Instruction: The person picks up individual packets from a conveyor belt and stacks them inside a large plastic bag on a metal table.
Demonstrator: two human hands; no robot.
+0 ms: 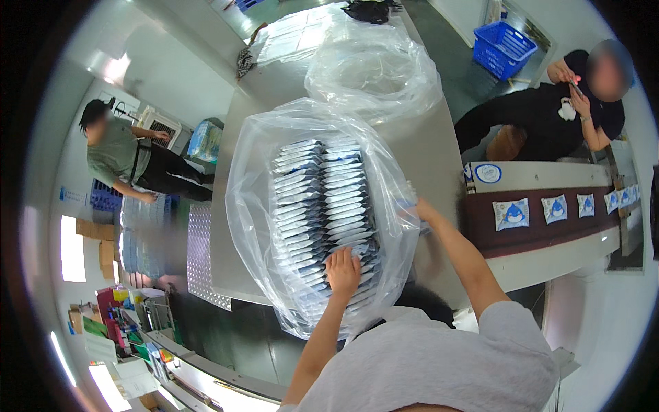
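A large clear plastic bag (250, 182) lies wide on the metal table in front of me. Inside it, small white-and-blue pillow packets (298, 199) stand on edge in two long, tight rows. My left hand (342, 272) reaches into the bag and rests on the near part of the right row, its fingers apart over the packets. At the bag's right side is my right hand (423, 209), close to the plastic. Its fingers are small, blurred and partly hidden, so what they hold, if anything, does not show.
More clear bags (374, 69) lie farther up the metal table (429, 144). On the right, a dark red conveyor (480, 226) carries spaced packets (512, 214). One person (549, 113) sits beyond it; another (117, 151) stands at left. A blue basket (504, 51) is on the floor.
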